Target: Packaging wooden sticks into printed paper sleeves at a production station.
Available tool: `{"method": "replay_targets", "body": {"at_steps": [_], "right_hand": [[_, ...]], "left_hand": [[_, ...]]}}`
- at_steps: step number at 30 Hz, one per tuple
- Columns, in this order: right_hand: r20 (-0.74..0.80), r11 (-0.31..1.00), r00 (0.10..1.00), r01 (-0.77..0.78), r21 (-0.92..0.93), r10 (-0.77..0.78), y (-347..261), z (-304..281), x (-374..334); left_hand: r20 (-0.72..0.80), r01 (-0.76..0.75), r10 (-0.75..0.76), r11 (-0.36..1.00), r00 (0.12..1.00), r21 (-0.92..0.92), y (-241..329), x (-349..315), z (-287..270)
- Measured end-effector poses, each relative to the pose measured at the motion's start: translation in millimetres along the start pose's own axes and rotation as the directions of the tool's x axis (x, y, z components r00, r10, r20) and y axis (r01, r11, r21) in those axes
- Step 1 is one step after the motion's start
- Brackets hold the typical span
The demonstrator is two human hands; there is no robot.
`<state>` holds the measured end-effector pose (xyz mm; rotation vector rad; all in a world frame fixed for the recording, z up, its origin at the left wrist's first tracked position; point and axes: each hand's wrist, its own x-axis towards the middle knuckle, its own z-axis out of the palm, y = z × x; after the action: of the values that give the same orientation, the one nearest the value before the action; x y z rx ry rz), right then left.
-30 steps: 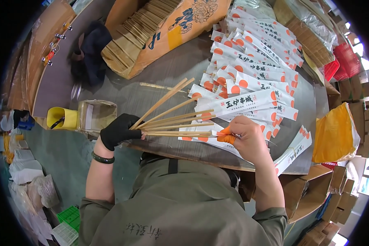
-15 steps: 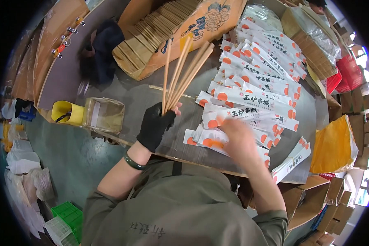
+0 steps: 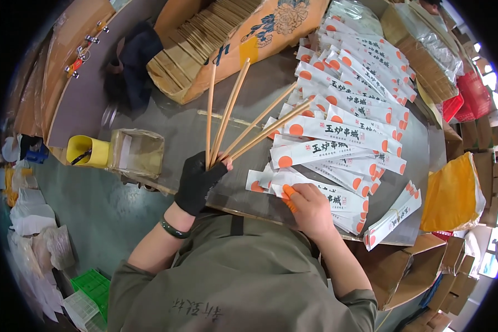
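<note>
My left hand, in a black fingerless glove, is closed around the lower ends of several wooden chopsticks. They fan out upward, some toward the right. My right hand wears orange finger covers. Its thumb and fingertips are pressed together at the left end of a white paper chopstick sleeve with orange dots and dark print. The pinch itself is partly hidden by the fingers. Above that sleeve lies a large overlapping heap of paper sleeves, and the right-hand chopstick tips reach over its left edge.
At the back stands a cardboard box full of chopsticks. A banded bundle of sleeves lies at the table's right front. A yellow cup and a clear bin are at the left edge. Dark cloth lies behind them.
My right hand has come down and left from over the heap to the end of a near sleeve. My left hand has shifted slightly left and down, and its chopsticks have spread wider.
</note>
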<state>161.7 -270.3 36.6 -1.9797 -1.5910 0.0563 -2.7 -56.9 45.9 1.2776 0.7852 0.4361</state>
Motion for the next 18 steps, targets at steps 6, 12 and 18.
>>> {"method": "replay_targets", "body": {"at_steps": [6, 12, 18], "right_hand": [[0.013, 0.757, 0.841, -0.494, 0.427, 0.542, 10, -38, 30], [0.090, 0.679, 0.840, -0.491, 0.545, 0.535, 12, -61, 46], [0.050, 0.989, 0.993, -0.115, 0.098, 0.110, 12, -59, 38]], "left_hand": [[0.060, -0.011, 0.005, 0.995, 0.998, 0.098, 8, -7, -21], [0.228, 0.001, -0.061, 0.967, 0.972, 0.255, 12, -2, -48], [0.346, -0.031, -0.131, 0.905, 0.929, 0.425, 22, 9, -63]]}}
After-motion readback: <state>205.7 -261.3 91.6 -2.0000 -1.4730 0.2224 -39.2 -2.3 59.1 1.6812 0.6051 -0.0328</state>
